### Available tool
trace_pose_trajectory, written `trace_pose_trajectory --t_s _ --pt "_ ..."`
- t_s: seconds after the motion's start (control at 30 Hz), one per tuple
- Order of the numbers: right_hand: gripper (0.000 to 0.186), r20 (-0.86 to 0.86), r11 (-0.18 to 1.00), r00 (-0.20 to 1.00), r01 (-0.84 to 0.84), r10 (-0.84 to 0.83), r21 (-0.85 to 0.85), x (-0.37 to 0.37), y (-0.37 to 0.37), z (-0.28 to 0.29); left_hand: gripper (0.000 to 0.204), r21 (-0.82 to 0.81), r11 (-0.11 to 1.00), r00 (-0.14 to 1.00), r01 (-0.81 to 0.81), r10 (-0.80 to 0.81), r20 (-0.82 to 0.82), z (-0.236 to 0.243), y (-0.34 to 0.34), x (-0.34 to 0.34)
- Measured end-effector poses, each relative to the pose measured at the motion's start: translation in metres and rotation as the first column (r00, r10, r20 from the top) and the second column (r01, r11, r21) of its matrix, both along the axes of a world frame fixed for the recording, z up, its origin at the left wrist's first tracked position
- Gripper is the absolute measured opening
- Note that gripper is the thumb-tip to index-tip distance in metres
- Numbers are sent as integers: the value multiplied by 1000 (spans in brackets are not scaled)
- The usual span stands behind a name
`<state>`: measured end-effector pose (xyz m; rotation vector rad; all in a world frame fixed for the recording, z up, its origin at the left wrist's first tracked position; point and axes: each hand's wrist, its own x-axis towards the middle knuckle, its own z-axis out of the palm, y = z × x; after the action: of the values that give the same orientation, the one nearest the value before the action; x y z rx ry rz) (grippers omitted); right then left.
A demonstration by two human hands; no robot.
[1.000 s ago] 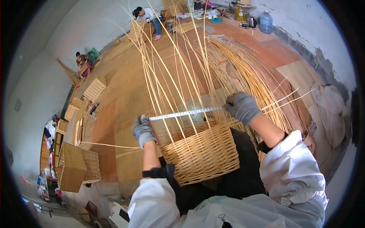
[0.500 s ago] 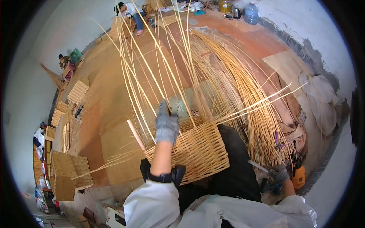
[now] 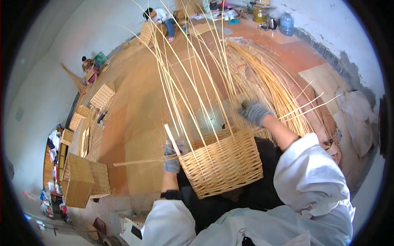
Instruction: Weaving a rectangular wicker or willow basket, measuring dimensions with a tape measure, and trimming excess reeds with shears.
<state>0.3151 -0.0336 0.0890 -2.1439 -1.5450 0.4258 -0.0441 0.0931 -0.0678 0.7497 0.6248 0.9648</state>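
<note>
A half-woven wicker basket [image 3: 223, 166] rests tilted on my dark-clothed lap, with long pale willow rods [image 3: 193, 90] rising from its rim. At its near left corner stands a thick peeled stick [image 3: 172, 139]. My left hand [image 3: 171, 159], in a grey glove, is closed around that corner, its fingers partly hidden behind the stick. Loose thin rods [image 3: 137, 162] stick out leftward beside it. My right hand [image 3: 255, 112], also gloved, is raised just beyond the basket's right rim, beside the upright rods. Motion smears its fingers, so whether they hold anything is unclear.
A big bundle of willow rods [image 3: 271, 78] lies on the floor to the right. Finished-looking wicker baskets [image 3: 84, 180] stand at the left. Two people [image 3: 162, 20] sit working at the back. A blue water jug [image 3: 287, 24] stands by the far wall.
My right hand has come up from a tool at the lower right to the basket's right side. My left hand has shifted from the rim to the left corner. The whole view has swung.
</note>
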Motion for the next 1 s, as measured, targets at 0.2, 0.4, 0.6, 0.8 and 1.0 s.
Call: trace_pose_trajectory --t_s 0.2,0.4,0.6,0.8,1.0 --pt "36 133 966 968 188 -213 180 -12 2 -27 31 46 995 982 -92 83 169 81 -57 25" --pt "34 245 772 923 81 -297 631 39 41 52 24 364 856 929 -367 354 105 174 -84 77" --pt "35 364 894 866 181 -342 410 96 69 51 40 623 718 916 312 -54 -397 195 -161 139" --pt "56 -177 664 843 515 -508 542 109 69 34 32 778 544 743 315 369 -559 181 -202 161" --pt "48 -246 618 789 599 -563 509 97 78 46 28 421 890 905 176 22 -426 192 -205 147"
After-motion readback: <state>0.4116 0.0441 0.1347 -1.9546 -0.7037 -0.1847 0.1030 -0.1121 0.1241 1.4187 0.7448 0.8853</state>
